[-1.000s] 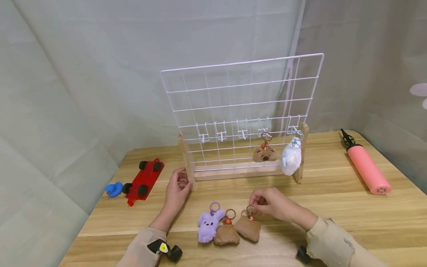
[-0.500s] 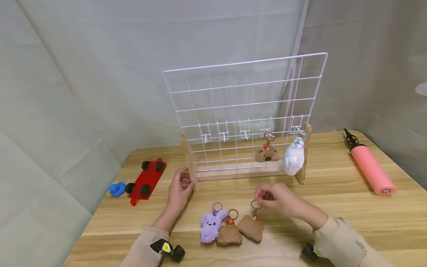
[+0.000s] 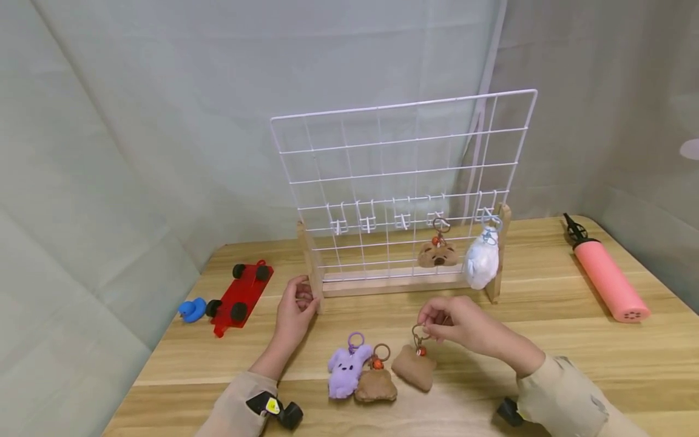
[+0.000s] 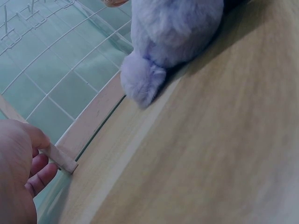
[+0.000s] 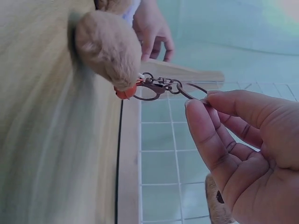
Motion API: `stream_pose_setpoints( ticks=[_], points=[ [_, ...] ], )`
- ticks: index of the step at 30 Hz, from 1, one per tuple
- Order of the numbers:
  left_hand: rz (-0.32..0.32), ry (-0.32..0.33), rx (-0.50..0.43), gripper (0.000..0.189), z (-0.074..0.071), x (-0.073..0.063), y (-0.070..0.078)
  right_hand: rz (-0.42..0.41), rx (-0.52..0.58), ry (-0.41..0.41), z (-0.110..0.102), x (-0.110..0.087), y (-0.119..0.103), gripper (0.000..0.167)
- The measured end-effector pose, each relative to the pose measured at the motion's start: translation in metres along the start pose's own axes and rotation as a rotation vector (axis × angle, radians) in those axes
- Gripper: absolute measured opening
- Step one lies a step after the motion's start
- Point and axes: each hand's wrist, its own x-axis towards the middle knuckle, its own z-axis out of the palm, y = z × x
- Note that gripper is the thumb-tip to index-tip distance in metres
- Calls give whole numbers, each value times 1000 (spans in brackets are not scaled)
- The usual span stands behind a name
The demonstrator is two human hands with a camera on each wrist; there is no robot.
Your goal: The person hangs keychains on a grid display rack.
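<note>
My right hand (image 3: 459, 321) pinches the metal ring (image 5: 194, 91) of a brown plush keychain (image 3: 414, 367) between thumb and forefinger. An orange bead (image 5: 125, 91) and a clasp link ring and plush. The plush hangs tilted, close to the tabletop; whether it touches is unclear. My left hand (image 3: 293, 312) grips the left wooden upright (image 3: 310, 261) of a white wire grid rack (image 3: 398, 158), thumb in front and fingers curled at its side. A purple plush keychain (image 3: 345, 371) and another brown plush keychain (image 3: 375, 385) lie side by side on the table between the hands.
From the rack's hooks (image 3: 402, 221) hang a brown bear keychain (image 3: 438, 254) and a white-blue plush (image 3: 482, 261). A red wheeled toy (image 3: 244, 297) and a blue toy (image 3: 192, 310) lie left; a pink hand pump (image 3: 608, 279) lies right. Wooden table (image 3: 546, 346) underneath.
My right hand has lifted the brown keychain's ring upward and slightly right, so its chain has straightened and the plush has shifted away from its neighbour. The left hand stays on the upright.
</note>
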Motion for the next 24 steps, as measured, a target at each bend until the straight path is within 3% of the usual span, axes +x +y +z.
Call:
stream_pose_setpoints(
  ticks=[3,24],
  points=[
    [14,7,-12,51,4,4,-17,-4,10,2,-2,0,-4,5],
    [53,8,-4,48,2,3,-18,-37,-70,77,-26,10,-33,7]
  ],
)
